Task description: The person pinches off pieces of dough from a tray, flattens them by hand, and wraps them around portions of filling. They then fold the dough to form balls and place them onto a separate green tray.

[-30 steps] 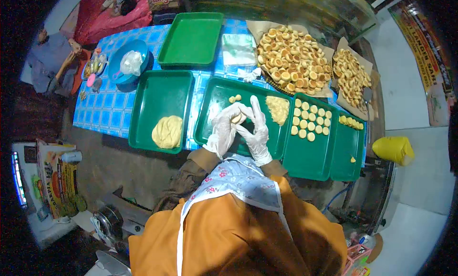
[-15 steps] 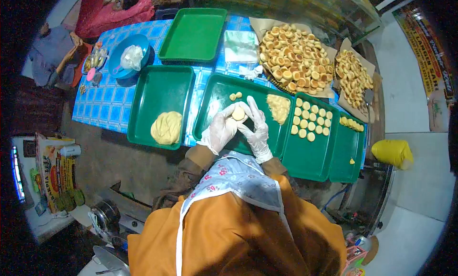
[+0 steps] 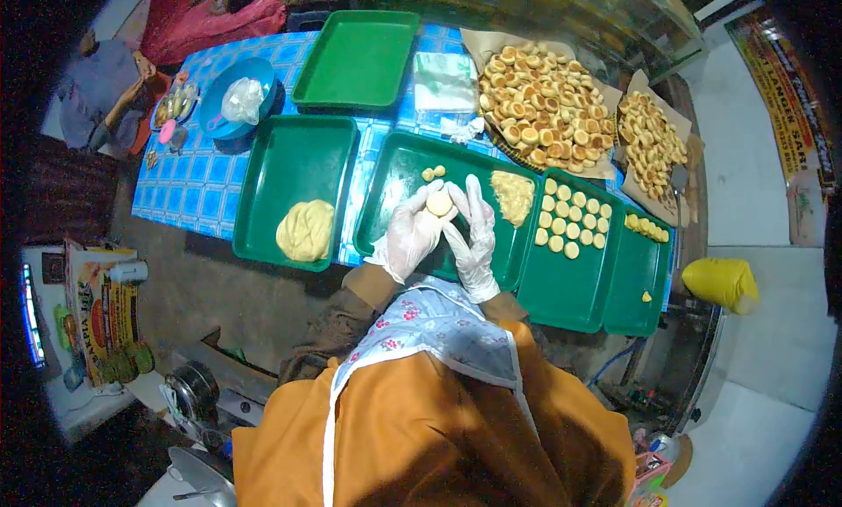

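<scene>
Cupping a small dough ball (image 3: 438, 202) between both gloved hands, the person is working over the middle green tray (image 3: 395, 169). The left hand (image 3: 410, 233) and right hand (image 3: 474, 235) are closing around it, fingers curled; a second ago the dough was barely showing, suggesting shaping is progressing.

Bare tray floor (image 3: 395, 169) left of the hands; filling heap (image 3: 512, 196) just right

A small home-style bakery stall is operating: green trays (image 3: 303, 169) and heaps of baked pastries (image 3: 539, 103) are crowding a blue-checked desk (image 3: 189, 187) beside banners (image 3: 785, 77).
</scene>
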Tool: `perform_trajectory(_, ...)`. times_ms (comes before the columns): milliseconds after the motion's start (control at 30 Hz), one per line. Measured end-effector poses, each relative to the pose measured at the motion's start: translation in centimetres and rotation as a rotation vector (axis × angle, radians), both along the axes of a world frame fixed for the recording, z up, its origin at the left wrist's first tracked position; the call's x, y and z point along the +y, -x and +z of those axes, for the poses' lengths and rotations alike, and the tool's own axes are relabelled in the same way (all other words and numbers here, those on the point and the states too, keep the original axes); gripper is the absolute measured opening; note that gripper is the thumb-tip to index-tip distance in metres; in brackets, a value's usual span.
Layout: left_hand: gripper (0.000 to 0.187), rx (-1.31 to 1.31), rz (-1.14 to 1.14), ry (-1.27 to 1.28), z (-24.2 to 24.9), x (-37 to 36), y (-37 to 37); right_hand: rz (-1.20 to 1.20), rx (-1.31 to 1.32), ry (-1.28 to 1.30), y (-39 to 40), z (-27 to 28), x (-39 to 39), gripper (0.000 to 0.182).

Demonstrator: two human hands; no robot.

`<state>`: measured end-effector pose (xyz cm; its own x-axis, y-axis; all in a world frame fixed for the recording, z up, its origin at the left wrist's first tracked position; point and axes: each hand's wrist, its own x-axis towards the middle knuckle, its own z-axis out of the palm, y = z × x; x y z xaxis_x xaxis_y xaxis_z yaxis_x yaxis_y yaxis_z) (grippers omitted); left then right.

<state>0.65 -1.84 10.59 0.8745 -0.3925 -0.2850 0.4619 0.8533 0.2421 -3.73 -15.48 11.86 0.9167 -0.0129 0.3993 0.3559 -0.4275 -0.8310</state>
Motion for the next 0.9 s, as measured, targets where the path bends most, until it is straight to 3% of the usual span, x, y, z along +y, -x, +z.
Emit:
perform_trajectory(33,0.04,-0.21,-0.017,-0.23,0.6,0.0,0.7,0.004,-0.033,0.041,0.0,-0.4,0.0,0.074)
perform_trajectory(100,0.041,-0.237,-0.018,-0.208,0.0,-0.3,0.9,-0.007,-0.062,0.045,0.0,-0.7,0.5,0.073)
perform_trajectory(167,0.042,0.134,0.021,0.293,-2.4,-1.1,0.1,0.008,-0.047,-0.004,0.0,-0.7,0.5,0.074)
perform_trajectory(267,0.044,0.138,-0.023,0.413,-1.8,-1.0,0.5,-0.007,0.05,-0.261,0.1,-0.6,0.6,0.073)
perform_trajectory(333,0.045,-0.166,0.021,-0.105,-2.5,-1.6,0.9,-0.043,0.118,-0.392,0.3,-0.3,0.9,0.072)
perform_trajectory(400,0.046,-0.301,0.035,-0.352,-2.3,-1.5,1.4,-0.062,0.132,-0.328,0.4,0.0,1.0,0.071)
perform_trajectory(467,0.047,-0.284,0.016,-0.319,-1.4,-1.2,1.6,-0.052,0.108,-0.166,0.5,0.3,0.7,0.072)
perform_trajectory(567,0.047,0.053,0.014,0.313,-1.1,-1.1,0.7,-0.061,0.104,-0.159,0.2,1.0,0.8,0.073)
perform_trajectory(733,0.046,-0.322,-0.018,-0.293,-2.3,-1.0,0.7,-0.004,0.033,-0.055,-0.3,0.7,0.4,0.074)
perform_trajectory(800,0.048,-0.217,0.005,-0.092,-2.8,-0.9,0.6,0.014,0.018,-0.011,-0.5,0.2,0.6,0.074)
perform_trajectory(867,0.051,0.097,0.034,0.545,-2.2,-0.9,0.7,0.014,0.031,-0.12,-0.8,-0.3,0.8,0.077)
perform_trajectory(900,0.051,0.032,0.015,0.447,-1.1,-1.1,0.8,0.003,0.021,-0.179,-0.9,-0.5,1.0,0.078)
